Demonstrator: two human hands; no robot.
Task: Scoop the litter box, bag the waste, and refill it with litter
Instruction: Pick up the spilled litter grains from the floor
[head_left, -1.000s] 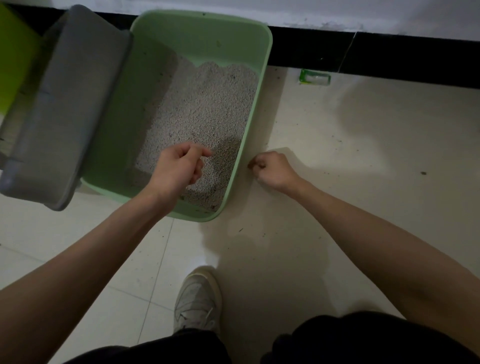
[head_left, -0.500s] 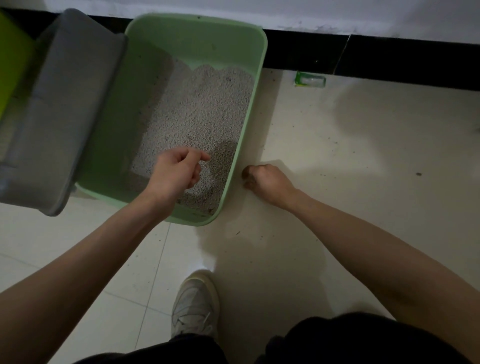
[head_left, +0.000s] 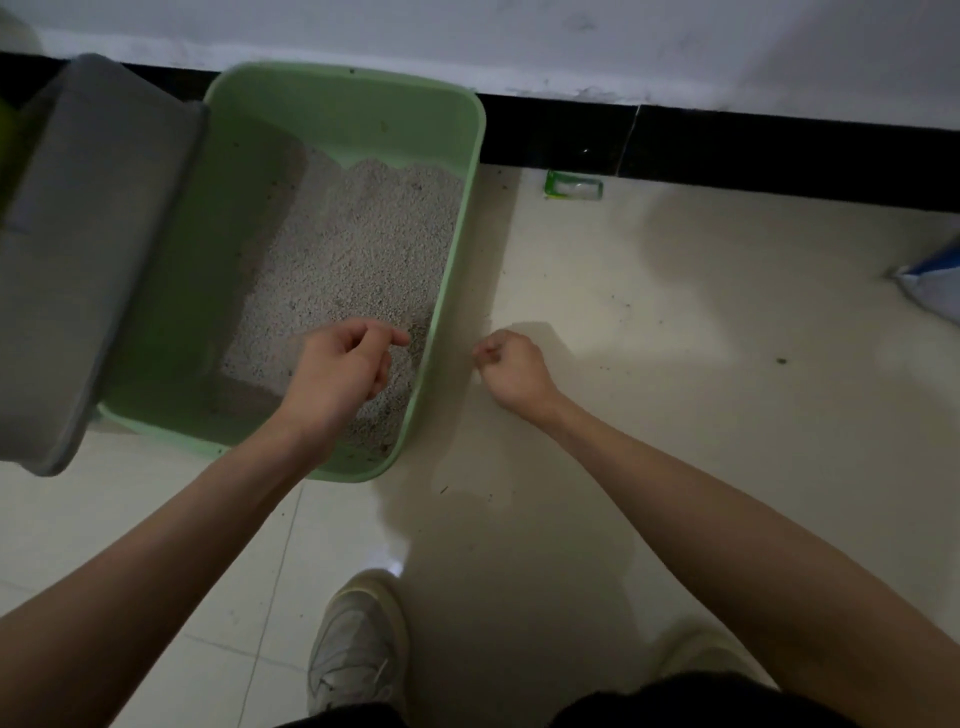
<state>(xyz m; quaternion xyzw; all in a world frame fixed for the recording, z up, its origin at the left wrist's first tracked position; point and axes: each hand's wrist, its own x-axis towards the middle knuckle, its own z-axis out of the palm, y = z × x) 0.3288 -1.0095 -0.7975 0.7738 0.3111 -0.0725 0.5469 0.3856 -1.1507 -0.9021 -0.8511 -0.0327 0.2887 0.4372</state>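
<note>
Green plastic litter box (head_left: 470, 208) sits on the tiled floor (head_left: 649, 415) against the wall, holding pale grey granular litter (head_left: 358, 249) heaped toward its right side, the left bottom bare. I judge I'm picking stray granules off the floor back into it. My left hand (head_left: 337, 379) hovers over the litter, fingers loosely curled; whether they pinch anything I cannot tell. My right hand (head_left: 511, 366) is on the floor just beside the box, fingers curled tight, contents hidden. Next needs a scoop; none visible.
</note>
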